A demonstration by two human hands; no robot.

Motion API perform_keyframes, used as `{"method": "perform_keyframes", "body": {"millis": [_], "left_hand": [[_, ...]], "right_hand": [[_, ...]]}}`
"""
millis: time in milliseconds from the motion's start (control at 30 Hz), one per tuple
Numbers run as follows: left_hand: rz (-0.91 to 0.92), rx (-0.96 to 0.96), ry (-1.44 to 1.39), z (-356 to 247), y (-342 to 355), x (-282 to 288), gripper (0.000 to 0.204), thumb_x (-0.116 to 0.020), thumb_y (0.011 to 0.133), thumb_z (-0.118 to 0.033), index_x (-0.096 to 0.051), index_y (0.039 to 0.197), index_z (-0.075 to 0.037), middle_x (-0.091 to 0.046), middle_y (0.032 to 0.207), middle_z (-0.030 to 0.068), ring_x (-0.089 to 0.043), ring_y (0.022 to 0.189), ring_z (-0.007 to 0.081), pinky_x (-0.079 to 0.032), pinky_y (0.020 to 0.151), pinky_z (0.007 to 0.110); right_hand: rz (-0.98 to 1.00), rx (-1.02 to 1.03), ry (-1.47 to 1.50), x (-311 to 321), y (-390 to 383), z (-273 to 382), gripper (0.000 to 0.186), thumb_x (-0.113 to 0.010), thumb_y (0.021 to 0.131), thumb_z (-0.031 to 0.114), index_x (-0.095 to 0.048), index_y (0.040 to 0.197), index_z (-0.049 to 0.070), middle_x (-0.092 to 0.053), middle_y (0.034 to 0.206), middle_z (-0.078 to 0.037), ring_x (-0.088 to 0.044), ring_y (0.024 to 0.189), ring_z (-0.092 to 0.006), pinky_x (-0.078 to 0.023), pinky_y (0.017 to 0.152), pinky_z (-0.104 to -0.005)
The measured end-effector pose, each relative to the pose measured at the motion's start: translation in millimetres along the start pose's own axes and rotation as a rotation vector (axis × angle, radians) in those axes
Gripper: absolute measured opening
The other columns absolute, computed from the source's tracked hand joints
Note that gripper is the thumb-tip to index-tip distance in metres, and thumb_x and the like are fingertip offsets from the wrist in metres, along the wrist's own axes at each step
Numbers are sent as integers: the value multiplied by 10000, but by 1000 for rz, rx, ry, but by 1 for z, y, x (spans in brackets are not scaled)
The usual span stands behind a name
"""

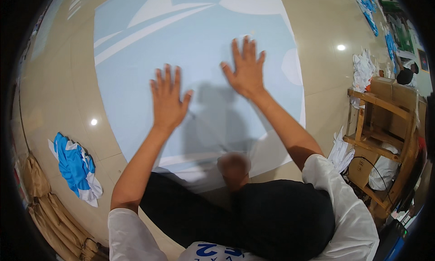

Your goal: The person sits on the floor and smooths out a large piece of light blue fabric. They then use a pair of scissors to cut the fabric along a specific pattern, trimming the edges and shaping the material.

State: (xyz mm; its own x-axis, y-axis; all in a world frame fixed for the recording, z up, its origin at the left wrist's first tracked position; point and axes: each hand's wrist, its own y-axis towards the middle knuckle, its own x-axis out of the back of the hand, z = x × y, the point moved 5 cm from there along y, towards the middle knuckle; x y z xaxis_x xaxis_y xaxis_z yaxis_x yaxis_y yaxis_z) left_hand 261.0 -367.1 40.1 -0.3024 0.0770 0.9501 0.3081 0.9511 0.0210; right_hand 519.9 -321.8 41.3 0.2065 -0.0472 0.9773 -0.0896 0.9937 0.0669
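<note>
A large light-blue sheet with white curved shapes (136, 80) lies spread on the floor; whether it is cloth or paper I cannot tell. My left hand (168, 102) rests palm down on its middle, fingers stretched out and thumb apart. Farther up and to the right, my right hand (248, 71) lies likewise with spread fingers. Neither hand holds anything. Between my forearms a dark shadow falls across the sheet. At the sheet's near edge, my black-clad legs and a blurred bare part of a leg or foot show, and the edge there looks slightly rumpled.
Glossy beige tiles (59, 93) surround the sheet. A crumpled blue-and-white cloth (74, 166) lies at the left, near brown wrapped bundles (54, 215). At the right stand a wooden frame (383, 102) and cardboard boxes (360, 166), with white cloth (340, 150) and blue cloth (367, 9) nearby.
</note>
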Motion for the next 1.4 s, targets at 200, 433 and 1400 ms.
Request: {"method": "perform_keyframes", "body": {"millis": [200, 433, 1400], "left_hand": [[116, -76, -13, -50, -13, -18, 756, -576, 1071, -427, -299, 1705, -123, -201, 1773, 212, -123, 1633, 486, -110, 1288, 669], [84, -16, 41, -19, -31, -13, 767, -525, 1087, -461, -268, 1714, -100, -160, 1783, 224, -76, 1643, 479, -56, 1293, 664], [311, -248, 129, 43, -122, 18, 774, -505, 1082, -496, -223, 1735, -190, -137, 1796, 185, -70, 1651, 452, -89, 1307, 627]], "right_hand": [[18, 18, 45, -9, -28, 11, 828, -538, 1048, 556, -311, 1692, 87, -183, 1743, -320, -130, 1621, -523, -98, 1220, -775], [39, -176, -12, 4, -47, -43, 856, -478, 1064, 595, -256, 1709, 77, -136, 1758, -308, -71, 1637, -497, -62, 1248, -743], [-103, -438, -60, 25, -168, -146, 846, -472, 1065, 586, -298, 1686, 39, -176, 1735, -342, -136, 1615, -522, -89, 1242, -745]]}}
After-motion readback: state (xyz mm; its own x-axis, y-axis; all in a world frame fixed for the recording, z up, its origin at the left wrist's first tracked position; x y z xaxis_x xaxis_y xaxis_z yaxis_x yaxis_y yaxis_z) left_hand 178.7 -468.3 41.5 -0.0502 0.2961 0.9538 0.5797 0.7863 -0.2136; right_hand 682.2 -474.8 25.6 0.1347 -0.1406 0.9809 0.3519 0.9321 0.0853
